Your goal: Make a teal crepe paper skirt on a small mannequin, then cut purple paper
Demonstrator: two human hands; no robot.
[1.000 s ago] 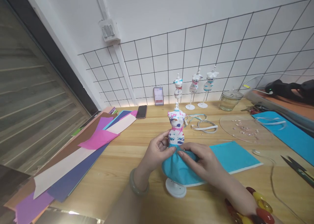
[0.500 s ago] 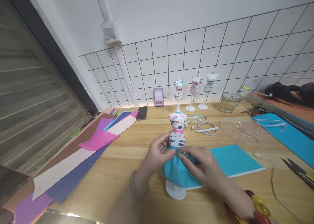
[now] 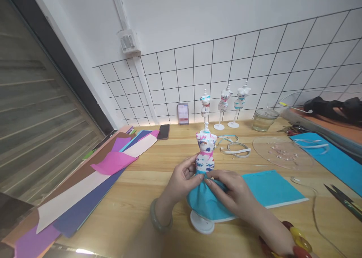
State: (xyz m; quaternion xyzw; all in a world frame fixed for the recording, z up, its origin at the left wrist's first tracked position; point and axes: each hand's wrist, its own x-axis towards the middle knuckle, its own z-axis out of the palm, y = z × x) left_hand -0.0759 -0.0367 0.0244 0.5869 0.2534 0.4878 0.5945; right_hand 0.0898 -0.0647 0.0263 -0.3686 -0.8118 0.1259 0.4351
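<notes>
A small white mannequin with pink, blue and purple patches stands upright on a round white base in front of me. Turquoise fabric with a white lower edge is gathered round it below the waist. My left hand curls about the mannequin's left side, its thumb pressing the top of the gathers. From the right, my right hand pinches the fabric's upper edge at the front, thumb and forefinger together. The back of the gathers is hidden. A flat turquoise piece lies just beyond my right hand.
Coloured sheets cover the table's left side. At the back stand three smaller mannequins, a phone and a glass of liquid. Rightward are a clear plate with beads, ribbon and scissors.
Both hands keep their hold on the fabric with barely any movement. The whole view has shifted slightly, so things sit a little lower.
</notes>
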